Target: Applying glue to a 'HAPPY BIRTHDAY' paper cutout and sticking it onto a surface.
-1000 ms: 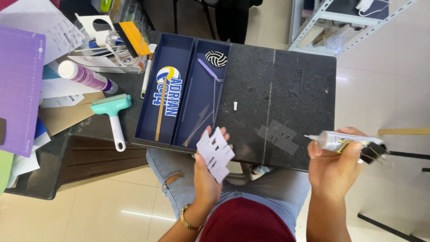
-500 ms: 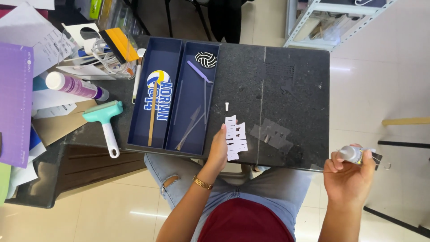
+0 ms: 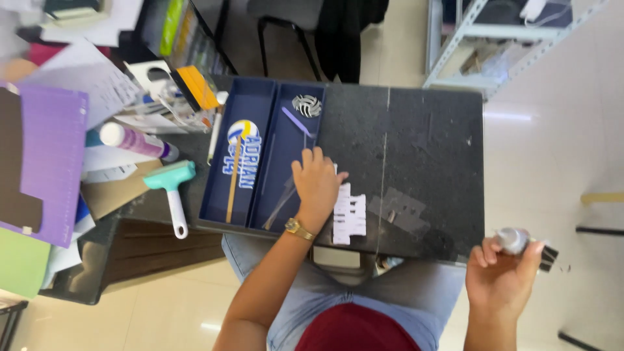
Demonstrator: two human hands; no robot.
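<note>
Left hand (image 3: 316,185) lies palm-down, fingers loosely spread, on white cut-out sheet (image 3: 349,218) near front edge of dark surface (image 3: 429,149). Right hand (image 3: 504,279), off surface, grips small grey bottle (image 3: 515,240). Blue tray (image 3: 260,162) just left.

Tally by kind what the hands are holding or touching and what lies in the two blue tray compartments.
White cut sheet under the left hand: 1
Small bottle in the right hand: 1
Ball-shaped cutouts in the tray: 2
Thin sticks in the tray: 2
Total: 6
</note>
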